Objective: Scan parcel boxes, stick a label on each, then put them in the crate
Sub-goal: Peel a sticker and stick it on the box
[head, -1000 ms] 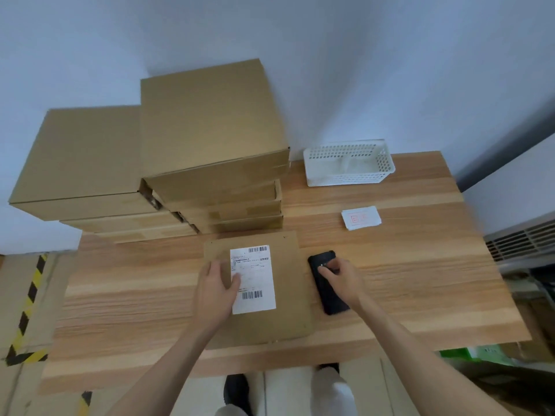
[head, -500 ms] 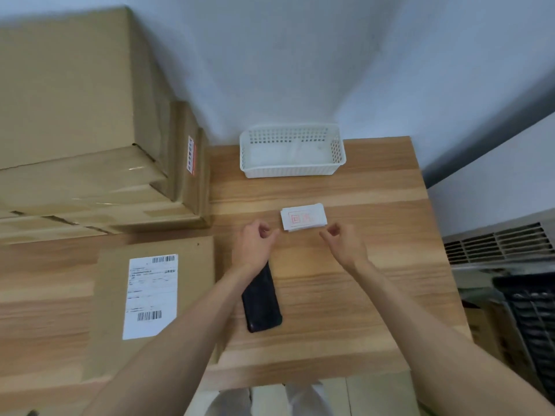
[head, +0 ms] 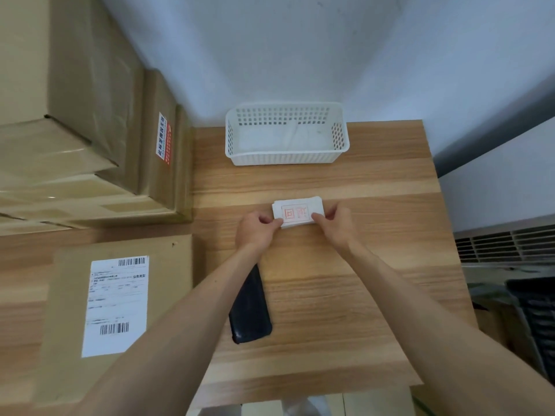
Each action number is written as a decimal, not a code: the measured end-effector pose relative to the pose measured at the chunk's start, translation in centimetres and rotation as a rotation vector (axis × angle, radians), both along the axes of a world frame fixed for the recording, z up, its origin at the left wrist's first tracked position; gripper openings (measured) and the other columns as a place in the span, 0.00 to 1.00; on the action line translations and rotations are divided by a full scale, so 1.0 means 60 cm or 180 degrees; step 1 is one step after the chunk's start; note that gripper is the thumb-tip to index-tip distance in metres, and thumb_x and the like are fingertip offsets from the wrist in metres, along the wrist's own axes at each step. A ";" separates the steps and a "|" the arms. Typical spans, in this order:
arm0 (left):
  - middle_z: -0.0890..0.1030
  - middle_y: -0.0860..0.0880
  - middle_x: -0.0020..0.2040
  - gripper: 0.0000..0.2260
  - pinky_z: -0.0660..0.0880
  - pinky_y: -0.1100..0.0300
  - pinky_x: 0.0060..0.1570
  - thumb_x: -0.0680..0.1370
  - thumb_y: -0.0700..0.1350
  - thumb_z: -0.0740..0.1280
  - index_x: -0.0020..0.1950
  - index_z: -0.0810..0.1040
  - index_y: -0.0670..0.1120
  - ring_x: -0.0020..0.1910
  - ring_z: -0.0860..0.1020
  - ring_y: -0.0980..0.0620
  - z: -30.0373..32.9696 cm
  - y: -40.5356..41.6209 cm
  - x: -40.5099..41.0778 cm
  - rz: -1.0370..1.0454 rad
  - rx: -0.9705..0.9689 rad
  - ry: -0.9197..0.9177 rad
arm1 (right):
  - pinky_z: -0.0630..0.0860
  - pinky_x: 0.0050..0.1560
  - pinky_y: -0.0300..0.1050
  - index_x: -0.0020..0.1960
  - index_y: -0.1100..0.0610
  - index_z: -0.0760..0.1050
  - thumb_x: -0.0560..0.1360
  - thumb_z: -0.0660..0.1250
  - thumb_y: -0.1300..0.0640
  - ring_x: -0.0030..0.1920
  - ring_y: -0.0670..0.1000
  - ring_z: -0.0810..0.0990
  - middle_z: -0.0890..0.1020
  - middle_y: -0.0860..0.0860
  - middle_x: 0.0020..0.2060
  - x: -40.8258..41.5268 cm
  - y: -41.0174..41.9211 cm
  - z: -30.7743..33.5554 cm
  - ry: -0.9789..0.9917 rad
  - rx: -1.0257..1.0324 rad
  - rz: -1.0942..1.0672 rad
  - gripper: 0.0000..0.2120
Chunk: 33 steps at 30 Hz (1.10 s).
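**Desk:** What did the head camera catch at the wooden table (head: pixel 345 295)?

**Caption writer:** Both hands met at a small stack of labels (head: pixel 298 212), white slips printed in red, lying mid-table in front of a white perforated basket (head: pixel 286 156). The left hand (head: pixel 255 229) pinched the stack's near left corner; the right hand (head: pixel 338 225) pinched its near right corner, fingers curled onto the paper edge.

**Desk:** And the parcel?

**Caption writer:** A flat cardboard parcel box (head: pixel 120 310) lay at the left of the table, well apart from the hands, a white shipping sheet with barcodes (head: pixel 117 304) on its top. A black handheld scanner (head: pixel 250 310) lay between box and label stack, partly under the left forearm. More cartons (head: pixel 75 130) were stacked behind the parcel. No crate could be identified with certainty; a dark slatted container (head: pixel 537 319) showed at the right edge.

**Desk:** How would the labels handle?

**Caption writer:** Judging by appearance: thin, light, limp paper, likely to cling together. A corner looked the sensible place to lift one slip, with the other hand steadying the pile. The box looked stiff and shallow, best taken by opposite edges.
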<state>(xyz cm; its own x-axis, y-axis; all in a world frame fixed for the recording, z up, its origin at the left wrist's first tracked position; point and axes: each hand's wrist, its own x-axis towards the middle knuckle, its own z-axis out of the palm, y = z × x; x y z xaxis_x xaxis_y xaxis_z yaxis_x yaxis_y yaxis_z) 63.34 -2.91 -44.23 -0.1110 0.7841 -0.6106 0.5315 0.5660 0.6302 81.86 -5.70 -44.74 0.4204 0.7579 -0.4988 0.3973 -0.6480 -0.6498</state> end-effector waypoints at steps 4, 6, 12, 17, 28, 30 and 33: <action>0.81 0.54 0.47 0.04 0.71 0.60 0.48 0.78 0.47 0.74 0.47 0.81 0.49 0.46 0.76 0.56 -0.002 0.002 -0.001 0.0092 0.0034 -0.0117 | 0.73 0.49 0.51 0.47 0.55 0.71 0.76 0.72 0.53 0.48 0.54 0.77 0.78 0.53 0.46 -0.002 0.002 -0.013 0.0071 -0.0020 -0.0112 0.10; 0.84 0.52 0.51 0.03 0.71 0.60 0.49 0.79 0.46 0.72 0.50 0.85 0.47 0.49 0.78 0.54 0.002 0.003 -0.002 0.0072 0.0069 -0.0208 | 0.73 0.49 0.51 0.46 0.55 0.72 0.76 0.72 0.54 0.47 0.54 0.77 0.79 0.54 0.46 -0.003 0.002 -0.014 0.0082 0.0004 -0.0172 0.10; 0.84 0.50 0.59 0.10 0.69 0.65 0.48 0.82 0.45 0.68 0.59 0.85 0.45 0.52 0.77 0.56 0.018 0.003 -0.006 -0.0023 0.0125 -0.0367 | 0.71 0.46 0.46 0.48 0.58 0.77 0.76 0.73 0.54 0.46 0.52 0.78 0.80 0.52 0.45 -0.002 0.000 -0.011 0.0089 0.0033 -0.0240 0.09; 0.84 0.50 0.59 0.10 0.68 0.71 0.44 0.82 0.45 0.69 0.60 0.85 0.44 0.52 0.76 0.58 0.034 0.001 -0.009 0.0037 0.0268 -0.0450 | 0.71 0.47 0.45 0.52 0.60 0.78 0.77 0.72 0.55 0.47 0.51 0.78 0.80 0.51 0.47 -0.002 -0.005 0.006 0.0009 0.0196 -0.0240 0.09; 0.83 0.57 0.50 0.05 0.69 0.69 0.46 0.81 0.45 0.69 0.53 0.85 0.48 0.48 0.77 0.62 0.144 -0.044 -0.082 0.0336 0.0199 -0.0887 | 0.63 0.27 0.35 0.46 0.65 0.81 0.79 0.70 0.63 0.25 0.42 0.68 0.83 0.54 0.39 -0.079 -0.053 0.140 0.1578 0.0478 -0.0381 0.06; 0.83 0.57 0.45 0.06 0.70 0.65 0.44 0.81 0.45 0.69 0.48 0.84 0.47 0.43 0.76 0.62 0.175 -0.064 -0.115 0.0361 0.0300 -0.0834 | 0.62 0.29 0.39 0.48 0.64 0.82 0.79 0.70 0.62 0.27 0.45 0.67 0.85 0.52 0.39 -0.105 -0.072 0.173 0.1806 0.0445 -0.0323 0.06; 0.83 0.55 0.44 0.07 0.70 0.63 0.43 0.81 0.45 0.68 0.47 0.84 0.45 0.40 0.77 0.60 0.206 -0.096 -0.173 0.0409 0.0391 -0.0874 | 0.64 0.29 0.41 0.46 0.62 0.82 0.79 0.70 0.60 0.26 0.46 0.68 0.84 0.50 0.38 -0.155 -0.099 0.215 0.1964 0.0424 -0.0195 0.06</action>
